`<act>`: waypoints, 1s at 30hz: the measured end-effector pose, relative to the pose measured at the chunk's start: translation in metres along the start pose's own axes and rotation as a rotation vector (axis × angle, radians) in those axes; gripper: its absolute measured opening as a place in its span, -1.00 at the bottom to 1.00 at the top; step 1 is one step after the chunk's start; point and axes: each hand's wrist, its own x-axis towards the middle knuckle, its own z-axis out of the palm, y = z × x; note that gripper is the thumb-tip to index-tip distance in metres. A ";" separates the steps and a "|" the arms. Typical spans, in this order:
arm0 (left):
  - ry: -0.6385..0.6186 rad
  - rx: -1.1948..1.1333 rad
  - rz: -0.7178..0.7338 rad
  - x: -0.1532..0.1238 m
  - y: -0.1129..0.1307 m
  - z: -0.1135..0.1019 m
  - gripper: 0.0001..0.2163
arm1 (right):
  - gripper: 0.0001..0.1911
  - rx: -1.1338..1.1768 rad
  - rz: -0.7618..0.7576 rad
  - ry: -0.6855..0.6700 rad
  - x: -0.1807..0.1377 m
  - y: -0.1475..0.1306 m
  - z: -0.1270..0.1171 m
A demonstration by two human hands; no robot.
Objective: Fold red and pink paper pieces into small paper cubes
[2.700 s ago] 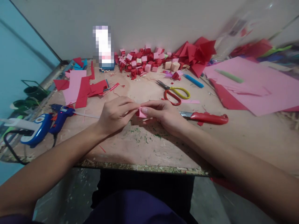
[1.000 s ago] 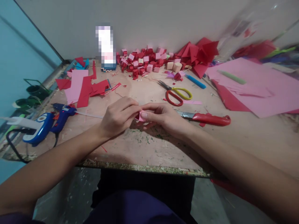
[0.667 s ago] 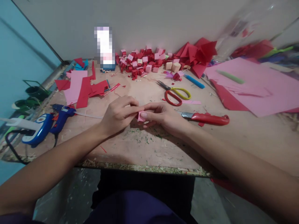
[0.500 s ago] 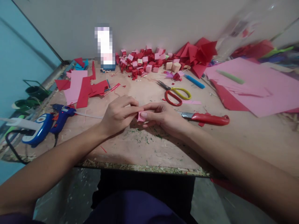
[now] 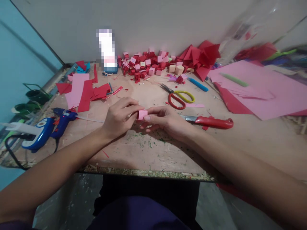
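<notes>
A small pink and red paper cube [image 5: 143,114] is pinched between my two hands above the table. My left hand [image 5: 122,116] grips its left side, the fingers bent. From the right, my right hand [image 5: 165,119] holds it with the thumb on the near face and the other fingers behind and below. Past my right hand lies a red-handled knife [image 5: 213,122], its blade partly hidden by the hand. Scissors [image 5: 179,96] with one red and one yellow handle rest beyond it.
Behind my hands is a pile of red and pink paper cubes [image 5: 144,65]. A blue glue gun [image 5: 63,121] and paper scraps [image 5: 83,95] lie left. Pink sheets [image 5: 261,95], a green pen [image 5: 233,80] and a blue pen [image 5: 198,84] are right. A blurred-out upright device [image 5: 107,48] stands at the back.
The cube has turned in my fingers, so a flat pink face now shows and red at its left side. My right thumb has shifted lower on it.
</notes>
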 end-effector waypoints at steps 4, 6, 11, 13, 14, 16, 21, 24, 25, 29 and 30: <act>-0.047 -0.033 -0.020 0.001 -0.001 0.000 -0.85 | -0.72 -0.039 -0.005 0.020 0.000 0.000 0.000; -0.047 -0.039 -0.012 0.002 0.001 -0.001 -0.82 | -0.70 -0.075 0.007 0.017 -0.001 0.000 0.000; -0.014 -0.024 0.021 0.004 0.005 -0.003 -0.82 | -0.60 -0.106 -0.011 -0.006 -0.003 -0.001 0.003; -0.007 -0.027 0.019 0.003 0.004 -0.001 -0.83 | -0.60 -0.105 -0.013 0.003 -0.003 0.000 0.003; -0.012 -0.034 0.012 0.002 0.003 -0.001 -0.84 | -0.60 -0.107 -0.013 0.014 -0.002 0.000 0.003; -0.034 -0.055 -0.016 0.001 0.001 0.001 -0.84 | -0.62 -0.114 -0.017 0.040 -0.001 0.001 0.003; -0.082 -0.147 -0.095 0.003 0.000 -0.001 -0.80 | -0.66 -0.093 -0.029 0.077 -0.001 0.001 0.002; -0.114 -0.218 -0.107 0.006 0.002 -0.006 -0.71 | -0.67 -0.067 -0.047 0.122 -0.001 -0.001 0.002; -0.141 -0.232 -0.097 0.007 0.002 -0.007 -0.67 | -0.69 -0.059 -0.053 0.139 -0.002 -0.002 0.001; -0.238 -0.197 -0.064 0.006 0.003 -0.005 -0.56 | -0.70 -0.062 -0.052 0.138 -0.001 -0.005 -0.001; -0.240 -0.178 -0.061 0.005 0.003 -0.004 -0.60 | -0.69 -0.070 -0.043 0.128 -0.001 -0.005 -0.002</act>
